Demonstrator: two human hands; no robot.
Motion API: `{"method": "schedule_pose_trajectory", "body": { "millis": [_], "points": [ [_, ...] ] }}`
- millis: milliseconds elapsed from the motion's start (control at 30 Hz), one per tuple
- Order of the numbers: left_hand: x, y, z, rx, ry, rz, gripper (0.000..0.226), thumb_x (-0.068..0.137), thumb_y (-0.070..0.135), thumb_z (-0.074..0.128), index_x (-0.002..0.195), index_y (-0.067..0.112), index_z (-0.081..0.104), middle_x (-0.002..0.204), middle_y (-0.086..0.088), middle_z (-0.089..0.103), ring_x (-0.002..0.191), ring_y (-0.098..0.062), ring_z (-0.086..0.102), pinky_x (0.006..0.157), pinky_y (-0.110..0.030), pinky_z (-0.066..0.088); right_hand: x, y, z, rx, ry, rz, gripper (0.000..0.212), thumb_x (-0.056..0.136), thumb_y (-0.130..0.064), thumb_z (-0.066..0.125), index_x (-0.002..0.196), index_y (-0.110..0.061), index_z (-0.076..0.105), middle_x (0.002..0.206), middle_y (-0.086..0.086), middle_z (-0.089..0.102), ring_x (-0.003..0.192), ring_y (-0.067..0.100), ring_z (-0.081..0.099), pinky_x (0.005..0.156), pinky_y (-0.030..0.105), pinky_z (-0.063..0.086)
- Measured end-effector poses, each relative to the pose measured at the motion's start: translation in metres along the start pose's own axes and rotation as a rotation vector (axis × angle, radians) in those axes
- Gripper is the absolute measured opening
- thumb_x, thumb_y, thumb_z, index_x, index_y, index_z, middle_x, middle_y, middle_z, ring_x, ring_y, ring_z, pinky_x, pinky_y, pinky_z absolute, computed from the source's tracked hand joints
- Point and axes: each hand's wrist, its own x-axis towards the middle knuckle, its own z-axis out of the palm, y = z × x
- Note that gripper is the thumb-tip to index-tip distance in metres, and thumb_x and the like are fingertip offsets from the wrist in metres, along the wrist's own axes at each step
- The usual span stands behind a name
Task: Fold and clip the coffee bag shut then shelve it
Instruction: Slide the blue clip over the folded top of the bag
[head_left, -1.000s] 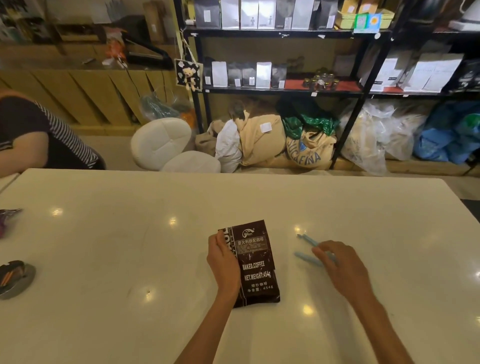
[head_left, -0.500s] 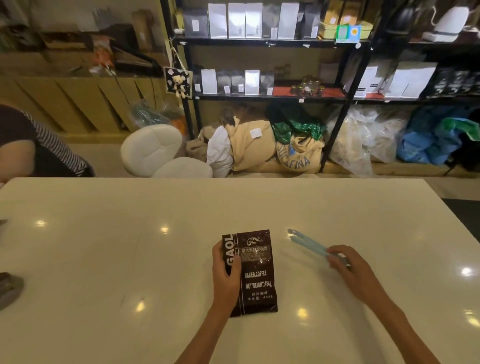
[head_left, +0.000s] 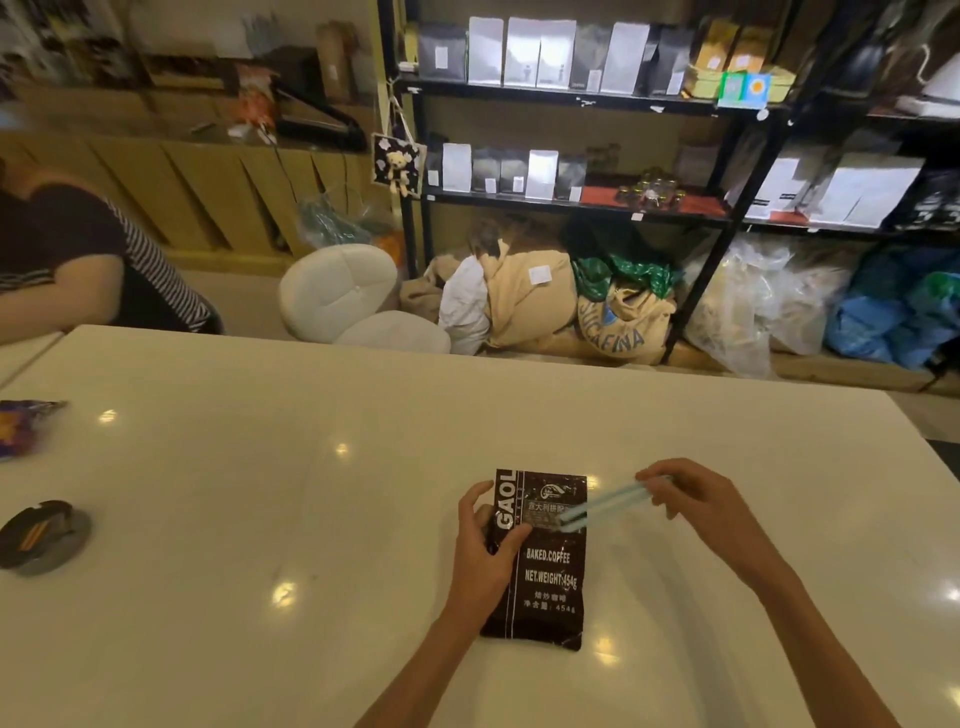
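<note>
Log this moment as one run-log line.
stage: clip in hand | left hand: holds coffee bag on table | right hand: holds blue clip over bag top | clipped: no

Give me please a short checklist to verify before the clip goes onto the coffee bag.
1. Bag held steady: ok. The left hand grips the left edge of the coffee bag, which lies flat on the table.
2. Clip in hand: ok. The right hand pinches one end of the blue clip.
3. Clip opened: ok. Its two arms look spread at the free end over the bag.
4. Top of bag folded down: cannot tell. No clear fold shows.
5. Clip across the top edge: not ok. It hovers over the label, below the top edge.
6. Shelf has room: cannot tell.
</note>
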Motion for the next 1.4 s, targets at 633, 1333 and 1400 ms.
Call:
{"method": "schedule_pose_trajectory", "body": {
  "millis": [633,1333,1400],
  "points": [
    [0.003,-0.008,0.001,0.331,-0.035,0.222,0.038,0.097,0.012,0.058,0.124,0.039,0.055,0.125,0.010,0.060,0.116,-0.004,0.058,0.096,-0.027,0.053,-0.043,0.004,0.057,0.124,0.057,0.117,0.006,0.090,-0.010,0.066,0.092,-0.013,0.071,0.070,0.014,0.073,0.055,0.026,0.069,0.055,0.032,0.058],
    [0.005,-0.012,-0.003,0.289,-0.031,0.207,0.030,0.098,0.018,0.052,0.122,0.035,0.058,0.122,0.016,0.060,0.117,-0.014,0.060,0.098,-0.040,0.053,-0.044,0.005,0.009,0.252,0.218,0.216,0.012,0.079,-0.001,0.076,0.090,-0.006,0.075,0.087,0.017,0.077,0.074,0.017,0.070,0.062,0.013,0.055],
    [0.003,-0.009,-0.003,0.266,-0.063,0.223,0.033,0.100,0.016,0.047,0.130,0.029,0.053,0.128,0.010,0.059,0.120,-0.019,0.059,0.100,-0.042,0.052,-0.040,0.012,-0.013,0.203,0.270,0.192,0.012,0.078,-0.005,0.078,0.089,-0.010,0.076,0.089,0.014,0.077,0.076,0.018,0.070,0.062,0.012,0.054]
  ]
}}
